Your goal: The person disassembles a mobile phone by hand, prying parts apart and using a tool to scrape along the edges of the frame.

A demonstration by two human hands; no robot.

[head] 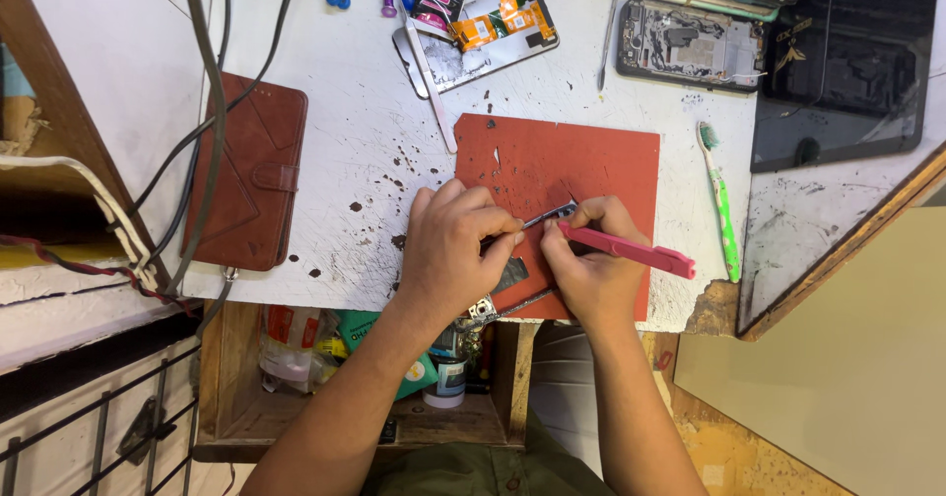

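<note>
We see both hands working close together over a red mat (591, 166) that lies at the front edge of the white workbench (345, 112); the left hand (448, 250) rests on the left part of the mat, its fingers curled narrow and pinching a thin metal tool (547, 216), which looks like tweezers, though we cannot tell it surely; the right hand (586, 269) is just beside it, fingers closed around a pink tool (631, 250) that it holds like a pen, the handle pointing to the right edge of the mat; the tips of the two tools meet on a small dark part (564, 210) near the middle of the mat, too small for us to tell what it is; under the hands, at the front edge of the mat, lies a thin metal frame piece (493, 307); on the left side of the workbench lies a brown wallet case (246, 171), with cables (202, 92) crossing beside it; toward the back edge there is an opened phone (483, 33) with orange parts, and at the back right another opened phone (690, 48) showing its inside; a green toothbrush (721, 205) lies just right of the mat; a dark tablet (847, 63) sits at the back right corner.
</note>
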